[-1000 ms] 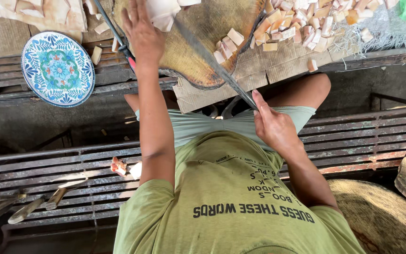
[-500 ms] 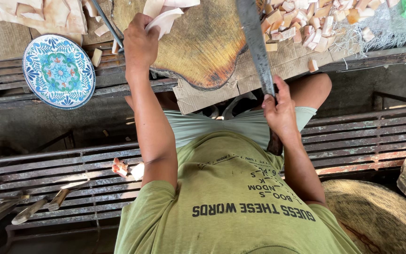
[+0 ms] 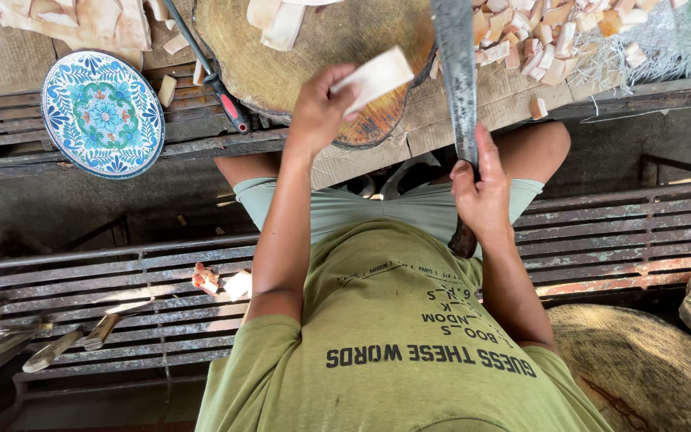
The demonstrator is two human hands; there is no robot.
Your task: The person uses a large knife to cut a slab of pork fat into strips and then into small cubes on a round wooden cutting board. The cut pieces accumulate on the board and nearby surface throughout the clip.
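Observation:
My left hand (image 3: 317, 108) is shut on a pale rectangular slab (image 3: 377, 76), raised above the near edge of a round wooden chopping block (image 3: 313, 48). A long grey blade (image 3: 457, 72) is gripped at its handle by my right hand (image 3: 481, 192) and points away from me, past the block's right side. More pale slabs (image 3: 277, 20) lie on the block's far part. A heap of small cut pale pieces (image 3: 553, 40) sits on the cardboard to the right of the blade.
A blue patterned plate (image 3: 101, 112) lies at the left. A red-handled tool (image 3: 217, 80) rests beside the block. Several knives (image 3: 49, 348) lie on the metal slat bench (image 3: 121, 280) at lower left. Another wooden round (image 3: 641, 368) is at lower right.
My right hand swung the blade from a slant across the block to pointing straight away. My left hand lifted a pale slab off the block and drew it toward me.

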